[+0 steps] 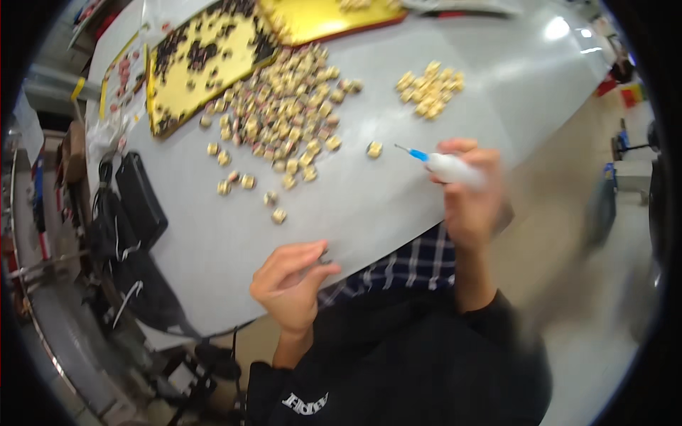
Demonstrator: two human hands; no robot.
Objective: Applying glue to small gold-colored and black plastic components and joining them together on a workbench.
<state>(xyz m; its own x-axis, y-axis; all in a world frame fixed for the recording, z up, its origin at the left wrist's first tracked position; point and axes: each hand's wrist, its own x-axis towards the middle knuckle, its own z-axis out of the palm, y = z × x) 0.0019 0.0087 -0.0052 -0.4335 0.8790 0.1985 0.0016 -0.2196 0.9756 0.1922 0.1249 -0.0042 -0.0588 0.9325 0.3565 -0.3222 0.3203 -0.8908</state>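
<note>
My left hand is near the table's front edge, its thumb and fingertips pinching a small dark piece. To the right, my right hand is raised and wrapped round a white squeeze bottle with a blue collar and a thin needle tip pointing left. Motion blurs that hand a little. Just left of the needle tip, apart from it, a single small cream and dark block lies on the grey table. Beyond it spreads a big heap of similar small blocks.
A small pile of plain cream pieces lies at the back right. At the back left sit a yellow tray with black pieces and another yellow tray with cream pieces. A black box-shaped device and cables lie along the left edge.
</note>
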